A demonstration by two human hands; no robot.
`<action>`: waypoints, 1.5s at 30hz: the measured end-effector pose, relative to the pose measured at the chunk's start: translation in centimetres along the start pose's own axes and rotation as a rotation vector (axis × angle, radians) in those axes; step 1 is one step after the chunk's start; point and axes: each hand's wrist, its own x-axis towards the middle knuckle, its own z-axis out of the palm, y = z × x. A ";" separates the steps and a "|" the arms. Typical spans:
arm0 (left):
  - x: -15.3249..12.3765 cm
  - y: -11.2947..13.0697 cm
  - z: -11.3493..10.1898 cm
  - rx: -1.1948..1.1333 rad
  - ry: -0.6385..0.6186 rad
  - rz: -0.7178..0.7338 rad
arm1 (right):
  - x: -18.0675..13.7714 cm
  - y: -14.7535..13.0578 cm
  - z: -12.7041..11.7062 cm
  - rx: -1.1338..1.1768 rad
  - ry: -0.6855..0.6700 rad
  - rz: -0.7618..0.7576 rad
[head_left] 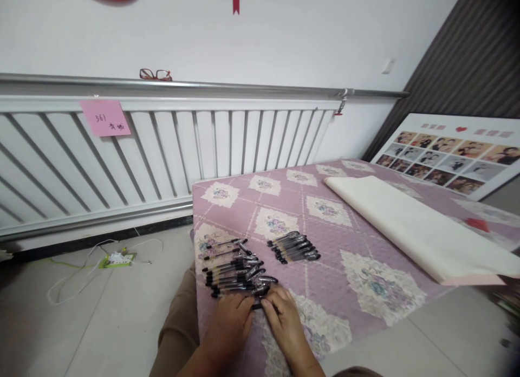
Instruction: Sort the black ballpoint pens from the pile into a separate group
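two groups of dark-tipped pens [294,248] lie on the purple, flower-patterned worktop [325,279]: a compact row to the right, its pens side by side, and a looser spread [229,277] near the left edge, some pens at odd angles. just below that spread, the left hand [233,318] and the right hand [286,316] come close together, the grip of each closed on one dark pen [257,306], which shows between them and is partly hidden by the fingers. farther right, a pale folded sheet [406,225] lies across the worktop, with a photo board [447,156] behind it. beyond the far edge stands a white radiator [239,144] bearing a pink note [106,118]; glasses [156,75] rest on the pipe [252,88] above
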 end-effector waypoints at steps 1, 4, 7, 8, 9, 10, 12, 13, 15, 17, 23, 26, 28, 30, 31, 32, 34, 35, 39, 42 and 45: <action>0.0 0.0 0.0 0.009 -0.012 0.004 | 0.0 0.0 0.1 0.006 -0.005 -0.011; 0.1 0.2 0.1 0.050 -0.046 -0.001 | -0.2 -0.2 0.3 0.027 -0.014 -0.045; 0.0 0.1 0.3 0.079 -0.040 -0.001 | -0.2 -0.2 0.4 0.038 -0.008 -0.056; 0.0 0.1 0.3 0.079 -0.034 0.006 | -0.2 -0.2 0.4 0.038 -0.008 -0.058; 0.0 0.0 0.4 0.076 -0.033 0.014 | -0.2 -0.1 0.4 0.038 -0.011 -0.060; 0.0 0.0 0.4 0.074 -0.037 0.020 | -0.2 -0.1 0.5 0.039 -0.016 -0.062; 0.0 -0.1 0.5 0.082 -0.043 0.020 | -0.2 0.0 0.5 0.044 -0.019 -0.062; 0.0 -0.1 0.5 0.089 -0.041 0.018 | -0.2 0.1 0.5 0.049 -0.018 -0.060; 0.0 0.0 0.6 0.101 -0.026 0.012 | -0.1 0.1 0.5 0.062 -0.016 -0.055; 0.1 0.1 0.5 0.104 -0.020 0.004 | 0.0 0.0 0.4 0.075 -0.015 -0.049; 0.0 0.3 0.1 0.094 -0.065 -0.026 | 0.0 -0.3 0.1 0.084 -0.027 -0.052; -0.1 0.1 0.4 0.075 -0.079 -0.020 | -0.1 -0.3 0.3 0.055 -0.042 -0.058; -0.2 0.0 0.7 0.071 -0.100 -0.034 | -0.1 -0.3 0.3 0.046 -0.046 -0.065; -0.2 0.0 0.8 0.077 -0.132 -0.056 | -0.1 -0.3 0.4 0.054 -0.054 -0.075; -0.2 0.0 0.8 0.085 -0.142 -0.069 | 0.0 -0.4 0.3 0.061 -0.058 -0.081; -0.2 0.1 0.8 0.092 -0.151 -0.076 | 0.0 -0.4 0.3 0.069 -0.061 -0.088; -0.1 0.1 0.7 0.104 -0.161 -0.075 | 0.1 -0.5 0.2 0.083 -0.067 -0.094; -0.1 0.1 0.7 0.108 -0.163 -0.071 | 0.1 -0.5 0.1 0.088 -0.068 -0.093; 0.0 0.0 0.7 0.109 -0.159 -0.087 | 0.2 -0.7 -0.1 0.104 -0.083 -0.092; 0.0 -0.1 0.9 0.098 -0.158 -0.099 | 0.3 -0.7 -0.2 0.116 -0.092 -0.101; 0.0 -0.1 0.8 0.089 -0.149 -0.101 | 0.3 -0.8 -0.3 0.131 -0.086 -0.106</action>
